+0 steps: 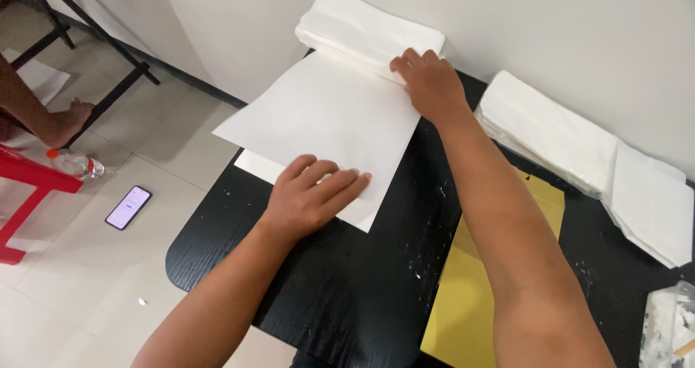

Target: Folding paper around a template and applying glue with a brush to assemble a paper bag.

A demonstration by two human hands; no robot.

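A large white paper sheet [326, 118] lies on the black table [347, 288], overhanging its left edge, with another white sheet under it. My left hand [311, 194] presses flat on the sheet's near corner, fingers together. My right hand [431, 82] rests palm down on the sheet's far corner, touching a stack of folded white paper [369, 27] at the wall.
A second stack of folded white paper [579, 154] lies along the wall at right. A yellow sheet [470, 295] sits under my right forearm. On the floor at left are a phone [128, 207], a plastic bottle [76, 164], a red stool [29, 194] and another person's foot [61, 122].
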